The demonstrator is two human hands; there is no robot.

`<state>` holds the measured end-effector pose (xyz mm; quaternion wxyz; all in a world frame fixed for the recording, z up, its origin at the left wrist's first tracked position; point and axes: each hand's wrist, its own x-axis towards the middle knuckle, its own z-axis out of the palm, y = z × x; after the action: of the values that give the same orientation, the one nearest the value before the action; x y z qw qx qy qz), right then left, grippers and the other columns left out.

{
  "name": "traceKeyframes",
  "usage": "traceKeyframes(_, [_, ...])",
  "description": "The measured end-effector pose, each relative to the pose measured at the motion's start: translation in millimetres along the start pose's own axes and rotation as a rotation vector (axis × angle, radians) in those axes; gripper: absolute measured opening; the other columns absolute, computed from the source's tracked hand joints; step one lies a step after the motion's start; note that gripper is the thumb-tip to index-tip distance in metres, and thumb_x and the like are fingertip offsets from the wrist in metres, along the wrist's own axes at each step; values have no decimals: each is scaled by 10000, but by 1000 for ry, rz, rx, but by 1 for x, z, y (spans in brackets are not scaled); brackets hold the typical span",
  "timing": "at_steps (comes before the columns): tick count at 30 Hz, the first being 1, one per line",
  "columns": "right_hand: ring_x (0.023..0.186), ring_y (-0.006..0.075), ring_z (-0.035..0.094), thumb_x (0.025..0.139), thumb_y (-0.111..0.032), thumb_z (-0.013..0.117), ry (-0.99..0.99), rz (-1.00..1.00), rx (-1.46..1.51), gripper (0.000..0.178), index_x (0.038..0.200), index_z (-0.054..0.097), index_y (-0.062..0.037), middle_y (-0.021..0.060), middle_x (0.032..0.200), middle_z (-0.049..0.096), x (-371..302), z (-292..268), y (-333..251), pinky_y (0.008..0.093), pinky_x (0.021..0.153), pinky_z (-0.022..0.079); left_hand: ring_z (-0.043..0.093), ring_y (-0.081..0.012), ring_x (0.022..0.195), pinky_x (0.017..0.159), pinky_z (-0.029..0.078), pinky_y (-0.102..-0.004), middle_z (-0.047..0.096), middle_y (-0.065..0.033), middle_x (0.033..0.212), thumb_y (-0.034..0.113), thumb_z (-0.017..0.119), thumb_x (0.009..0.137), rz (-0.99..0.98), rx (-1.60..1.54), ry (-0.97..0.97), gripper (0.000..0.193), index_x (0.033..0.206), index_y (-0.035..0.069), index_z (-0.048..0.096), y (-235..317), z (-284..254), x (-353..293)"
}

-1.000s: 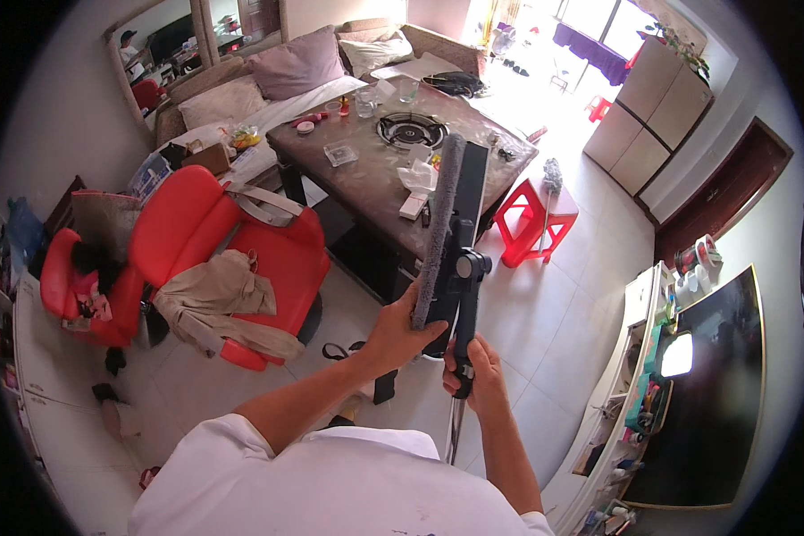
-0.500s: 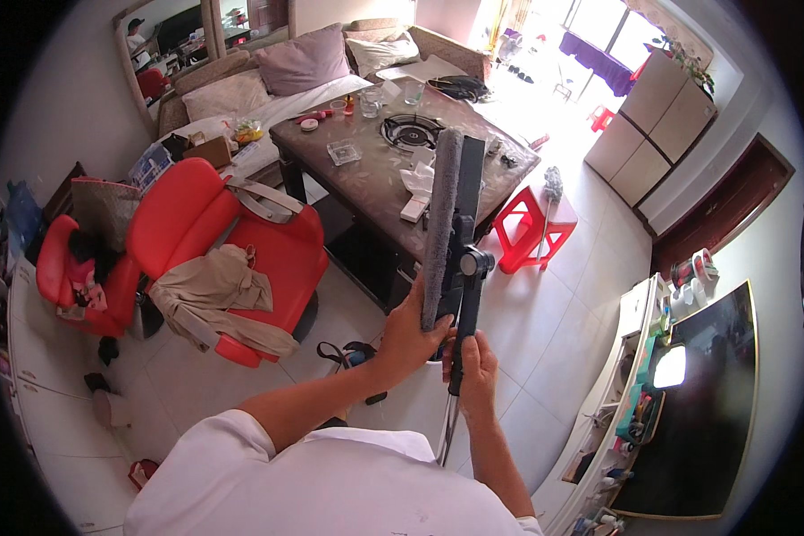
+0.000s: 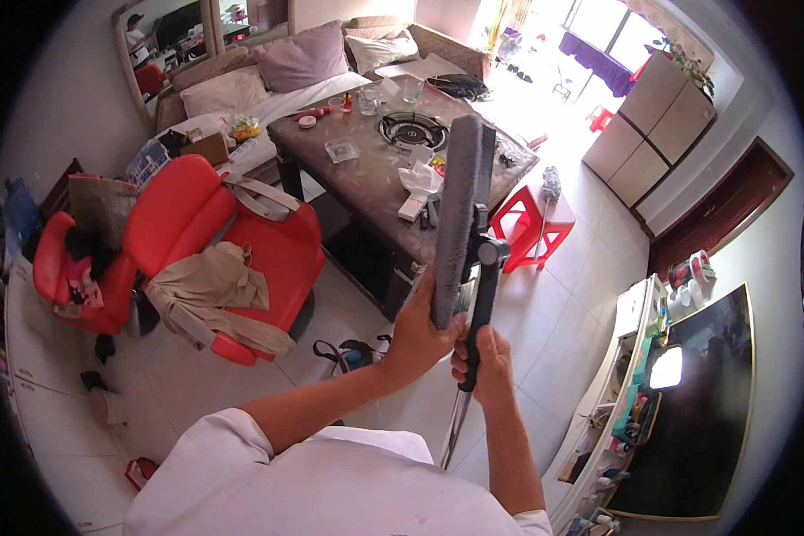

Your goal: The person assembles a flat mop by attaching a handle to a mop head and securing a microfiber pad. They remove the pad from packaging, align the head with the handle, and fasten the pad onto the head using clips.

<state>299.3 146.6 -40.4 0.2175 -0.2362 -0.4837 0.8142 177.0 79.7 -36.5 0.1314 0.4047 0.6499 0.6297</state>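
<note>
Upright in front of me stands a window squeegee (image 3: 458,223), with a fuzzy grey pad along its left side and a black blade strip along its right. My left hand (image 3: 420,335) is closed round the lower end of the pad, thumb toward the middle. On the black grip below the swivel joint, my right hand (image 3: 491,364) is closed, its fingers wrapped round the grip. A metal pole (image 3: 456,424) runs from the grip down toward my body. The squeegee hides part of the table behind it.
Beyond the squeegee is a patterned table (image 3: 366,183) with a gas burner (image 3: 413,131), glasses and a tissue pack. A red chair (image 3: 268,268) with beige clothing stands left. A red stool (image 3: 545,214) holds a duster. At right, a television (image 3: 701,420) hangs over a cluttered shelf.
The squeegee's head has turned and shifted slightly right, so more of the pad's face shows. My right hand has moved a little right and wraps the grip more fully.
</note>
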Motion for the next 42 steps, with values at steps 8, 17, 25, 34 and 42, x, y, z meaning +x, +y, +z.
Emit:
traceKeyframes(8, [513,91,415,862,-499,490,-80,229,130,432,919,481,-71,14,669,434,7,2,-38,211,405,335,531,-154,920,754,456,-279,493,-79,984,388,690,758,-370,-897,-303,704,1248,47,319,7,-15,23])
traceKeyframes(17, [563,117,469,902,-432,446,15,196,-70,429,1028,480,-23,41,717,486,12,24,-50,236,405,392,599,-149,624,574,514,-259,572,-59,703,373,664,772,-573,-964,-332,419,981,39,522,-16,-15,28])
traceKeyframes(25, [573,96,484,928,-345,424,-77,226,-131,349,1084,485,-38,26,726,488,19,25,-51,223,416,423,613,-211,725,651,508,-363,567,-96,788,399,554,848,-713,-1239,-296,484,1215,114,417,-24,-27,24])
traceKeyframes(34, [541,62,461,933,-342,426,-141,262,-180,274,920,503,-79,-6,699,478,0,42,-49,197,369,378,557,-224,701,661,478,-389,524,-74,816,793,367,685,-585,-1290,-304,799,1175,168,454,-15,-44,0])
traceKeyframes(42, [531,63,447,943,-345,396,-265,240,-286,281,853,456,-86,5,684,460,-21,53,-46,202,398,393,599,-248,700,664,455,-400,583,-91,741,517,485,838,-366,-1680,-628,508,1089,76,513,-51,-54,-11])
